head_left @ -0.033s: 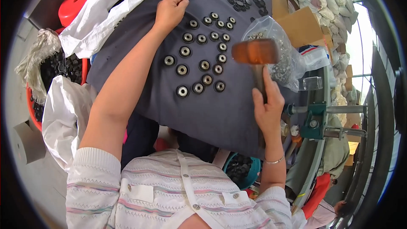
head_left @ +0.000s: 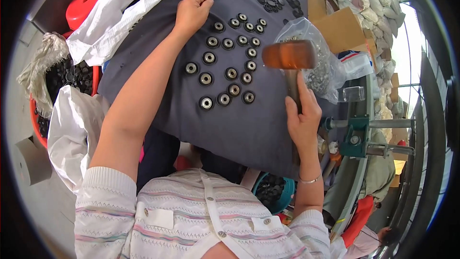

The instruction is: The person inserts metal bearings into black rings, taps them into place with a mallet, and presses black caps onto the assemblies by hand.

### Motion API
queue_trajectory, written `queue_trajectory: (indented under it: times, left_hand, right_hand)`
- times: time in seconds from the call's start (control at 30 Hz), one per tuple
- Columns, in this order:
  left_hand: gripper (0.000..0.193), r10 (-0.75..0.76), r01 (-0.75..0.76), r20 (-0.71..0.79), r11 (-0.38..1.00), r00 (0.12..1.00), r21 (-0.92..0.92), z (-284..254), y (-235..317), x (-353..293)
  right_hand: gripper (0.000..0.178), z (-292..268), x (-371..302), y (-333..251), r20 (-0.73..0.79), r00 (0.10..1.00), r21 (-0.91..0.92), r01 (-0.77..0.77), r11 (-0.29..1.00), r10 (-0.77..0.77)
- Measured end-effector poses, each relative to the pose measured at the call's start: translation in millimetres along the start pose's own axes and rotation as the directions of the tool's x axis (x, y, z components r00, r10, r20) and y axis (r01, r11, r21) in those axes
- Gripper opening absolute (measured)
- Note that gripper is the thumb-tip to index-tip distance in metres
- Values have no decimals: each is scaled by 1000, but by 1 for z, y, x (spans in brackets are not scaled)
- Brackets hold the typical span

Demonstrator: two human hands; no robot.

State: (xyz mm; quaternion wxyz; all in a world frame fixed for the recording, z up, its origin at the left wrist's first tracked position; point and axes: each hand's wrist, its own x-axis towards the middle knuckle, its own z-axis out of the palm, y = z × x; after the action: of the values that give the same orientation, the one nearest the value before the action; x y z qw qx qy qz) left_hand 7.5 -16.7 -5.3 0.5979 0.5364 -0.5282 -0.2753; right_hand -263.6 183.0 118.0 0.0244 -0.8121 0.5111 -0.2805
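Note:
My right hand [head_left: 305, 117] is wrapped round the handle of a mallet [head_left: 289, 55], its index finger stretched along the shaft. The mallet's amber-orange head is held over the right part of the dark grey cloth [head_left: 249, 136]. Farther off to the left, my left hand [head_left: 193, 13] rests closed on the cloth; whatever its fingers hold, if anything, is hidden. Between my hands stand several black rollers with shiny metal bearings [head_left: 206, 78] in their centres, spread in loose rows.
Small black round parts [head_left: 269, 1] lie at the far edge. A clear plastic bag [head_left: 330, 74] of small metal parts sits right, near a cardboard box [head_left: 341, 29] and a green clamp [head_left: 355, 136]. On the left are a red stool [head_left: 88, 5] and white sacks [head_left: 76, 134].
The mallet head has shifted very slightly upward in the picture. My left hand and the rollers have stayed where they were.

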Motion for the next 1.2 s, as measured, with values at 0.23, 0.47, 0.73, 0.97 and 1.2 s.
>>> queue_trajectory:
  times: [0.23, 0.47, 0.73, 0.97, 1.2]
  left_hand:
    - [21, 44, -44, 6, 999, 999, -6, 3, -2, 3]
    - [25, -10, 10, 2, 999, 1000, 38, 2, 5, 3]
    - [23, 45, -45, -12, 998, 999, 41, 2, -9, 7]
    - [23, 43, -43, 6, 999, 999, 9, 8, -6, 1]
    - [24, 124, -121, -28, 989, 992, 82, 4, 10, 3]
  right_hand:
    - [62, 29, -6, 18, 172, 984, -74, -34, 997, 47]
    - [59, -14, -51, -22, 40, 998, -66, 57, 996, -55]
    - [58, -7, -49, -31, 217, 974, -18, -59, 998, 61]
    - [60, 19, -45, -20, 266, 964, -75, 24, 997, -3]
    - [60, -1, -48, -45, 84, 982, -15, 173, 985, -171]
